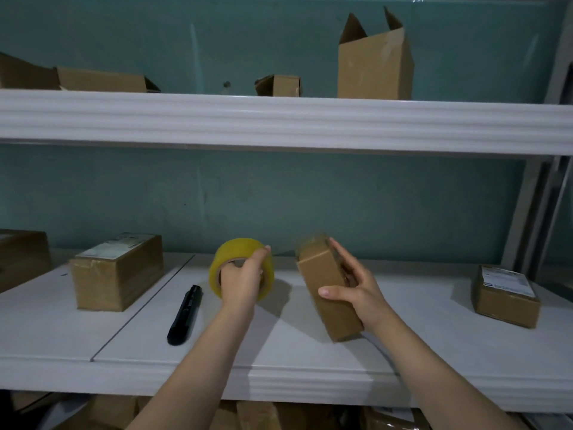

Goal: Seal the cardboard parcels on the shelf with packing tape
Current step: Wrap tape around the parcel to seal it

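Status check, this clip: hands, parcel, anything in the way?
Left hand grips yellow tape roll. Right hand holds small cardboard parcel, tilted. Black utility knife lies left of roll, nothing blocking.

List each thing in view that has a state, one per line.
tape roll, gripped by the left hand, strip seemingly stretched to the small parcel
small parcel, tilted, held by the right hand
black cutter, lying on the lower shelf, untouched
left labelled box, closed
right labelled box, closed
tall box, upper shelf, open, flaps up
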A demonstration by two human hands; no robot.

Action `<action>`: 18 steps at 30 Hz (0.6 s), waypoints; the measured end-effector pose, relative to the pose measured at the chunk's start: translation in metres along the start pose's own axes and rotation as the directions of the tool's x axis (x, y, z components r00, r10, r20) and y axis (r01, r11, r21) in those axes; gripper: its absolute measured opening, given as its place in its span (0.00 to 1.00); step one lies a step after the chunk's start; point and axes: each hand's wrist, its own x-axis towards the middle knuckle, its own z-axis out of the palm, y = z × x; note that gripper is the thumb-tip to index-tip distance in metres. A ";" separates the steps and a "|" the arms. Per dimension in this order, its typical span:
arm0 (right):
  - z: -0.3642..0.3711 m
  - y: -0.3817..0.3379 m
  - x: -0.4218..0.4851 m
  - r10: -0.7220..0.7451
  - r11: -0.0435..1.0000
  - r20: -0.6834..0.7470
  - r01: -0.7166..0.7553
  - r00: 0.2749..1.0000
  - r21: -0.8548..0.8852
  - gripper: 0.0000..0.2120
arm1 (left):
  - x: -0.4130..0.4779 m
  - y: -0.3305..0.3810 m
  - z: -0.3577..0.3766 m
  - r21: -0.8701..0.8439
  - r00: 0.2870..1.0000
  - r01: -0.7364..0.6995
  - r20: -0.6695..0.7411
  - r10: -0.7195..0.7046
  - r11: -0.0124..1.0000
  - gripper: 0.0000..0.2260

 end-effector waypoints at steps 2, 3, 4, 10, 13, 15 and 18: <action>0.006 0.002 0.002 0.009 0.997 -0.044 -0.005 0.999 0.079 0.45 | -0.003 -0.001 0.004 -0.031 0.997 0.067 0.040 -0.066 0.997 0.12; 0.007 0.003 0.003 0.017 0.994 -0.049 -0.012 0.999 0.106 0.46 | -0.004 -0.003 0.004 -0.038 0.993 0.103 0.055 -0.101 0.994 0.14; 0.009 0.005 0.004 0.024 0.991 -0.049 -0.017 0.999 0.136 0.47 | -0.005 -0.003 0.005 -0.043 0.991 0.121 0.062 -0.118 0.992 0.13; 0.029 0.013 0.004 0.068 0.946 -0.071 -0.041 0.995 0.322 0.52 | -0.025 -0.005 0.025 -0.049 0.992 0.119 0.057 -0.117 0.992 0.08; 0.029 0.017 0.002 0.102 0.957 -0.028 -0.091 0.994 0.274 0.55 | -0.031 -0.014 0.033 -0.051 0.986 0.145 0.086 -0.140 0.988 0.07; 0.025 0.018 0.001 0.131 0.970 0.050 -0.139 0.990 0.201 0.56 | -0.032 -0.023 0.035 -0.009 0.990 0.120 0.081 -0.119 0.993 0.11; 0.018 0.012 0.001 0.159 0.985 0.150 -0.166 0.976 0.040 0.59 | -0.029 -0.034 0.039 0.061 0.993 0.075 0.086 -0.080 0.995 0.17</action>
